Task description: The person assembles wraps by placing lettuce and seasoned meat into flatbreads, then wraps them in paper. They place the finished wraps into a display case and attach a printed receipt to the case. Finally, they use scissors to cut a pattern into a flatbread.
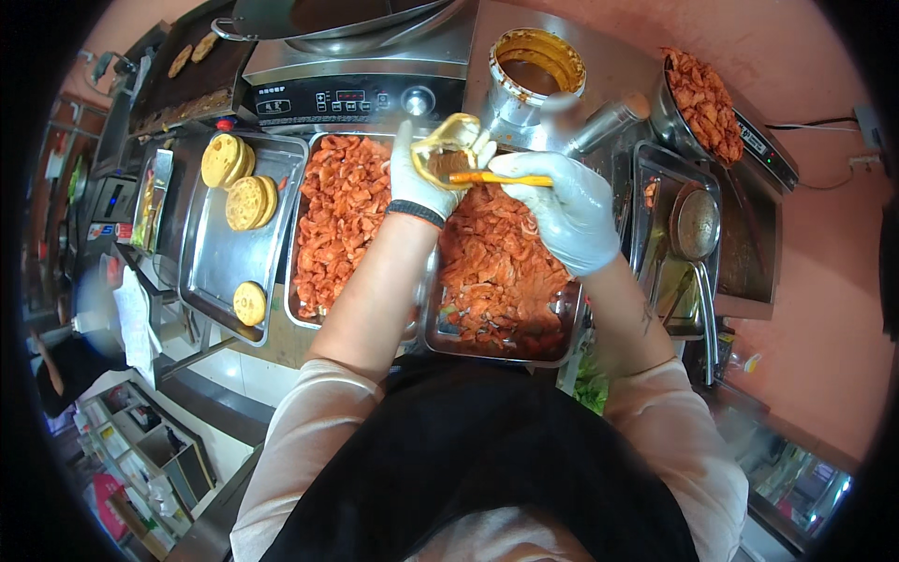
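Observation:
My left hand (415, 178), in a whitish glove, grips a split round flatbread (456, 125) that is held open. Gloved as well, my right hand (573, 204) is closed around a brush with a yellow handle (510, 178). The brush's brown bristles (444, 165) are against the inside of the bread. Both hands are above two metal trays filled with reddish, sauced meat pieces. The left tray's meat (339, 220) is in chunks; the right tray's meat (496, 272) looks flatter, and bare metal shows at its near end.
A sauce-coated pot (514, 105) of brown sauce stands beyond my hands. On the left, a metal tray (217, 267) carries several round flatbreads (246, 203). At right are a heaped bowl of red meat (704, 108) and a tray with a ladle (695, 225). A cooker (361, 103) stands at the back.

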Action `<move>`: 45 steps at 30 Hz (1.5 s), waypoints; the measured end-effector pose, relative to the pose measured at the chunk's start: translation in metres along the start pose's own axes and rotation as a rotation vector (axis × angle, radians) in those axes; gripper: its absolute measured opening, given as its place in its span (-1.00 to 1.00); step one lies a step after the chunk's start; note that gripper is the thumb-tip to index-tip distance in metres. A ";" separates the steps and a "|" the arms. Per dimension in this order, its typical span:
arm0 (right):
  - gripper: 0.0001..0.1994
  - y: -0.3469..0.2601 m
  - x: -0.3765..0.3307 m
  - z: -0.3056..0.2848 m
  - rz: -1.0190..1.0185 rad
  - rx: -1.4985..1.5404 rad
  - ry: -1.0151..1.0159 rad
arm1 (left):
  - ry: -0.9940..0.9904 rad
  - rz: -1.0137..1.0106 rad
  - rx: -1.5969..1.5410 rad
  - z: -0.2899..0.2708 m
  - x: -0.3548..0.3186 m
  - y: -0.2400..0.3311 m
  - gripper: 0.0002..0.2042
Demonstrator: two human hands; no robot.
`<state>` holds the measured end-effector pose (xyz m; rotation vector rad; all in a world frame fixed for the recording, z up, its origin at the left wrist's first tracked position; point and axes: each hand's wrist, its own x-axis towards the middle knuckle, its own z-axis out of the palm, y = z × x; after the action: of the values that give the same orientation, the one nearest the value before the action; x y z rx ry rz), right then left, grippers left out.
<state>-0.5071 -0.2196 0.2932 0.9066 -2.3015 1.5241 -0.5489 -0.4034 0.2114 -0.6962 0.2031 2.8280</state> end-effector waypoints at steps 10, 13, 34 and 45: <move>-0.78 0.006 0.009 0.018 -0.045 -0.093 0.159 | -0.052 -0.095 -0.124 -0.028 -0.010 -0.004 -0.44; -0.75 -0.007 0.010 0.009 -0.011 -0.048 0.215 | -0.076 -0.099 -0.204 -0.043 -0.006 0.006 -0.47; -0.75 0.021 -0.165 -0.070 0.212 -0.619 0.245 | -0.144 -0.151 0.166 -0.090 -0.051 0.033 -0.62; -0.69 0.009 -0.512 -0.105 1.281 -0.764 0.528 | -0.128 -0.300 0.626 -0.129 -0.065 0.023 -0.66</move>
<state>-0.1278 0.0630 0.0710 -1.1967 -2.6460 0.7118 -0.4415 -0.4615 0.1304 -0.3627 0.8349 2.3119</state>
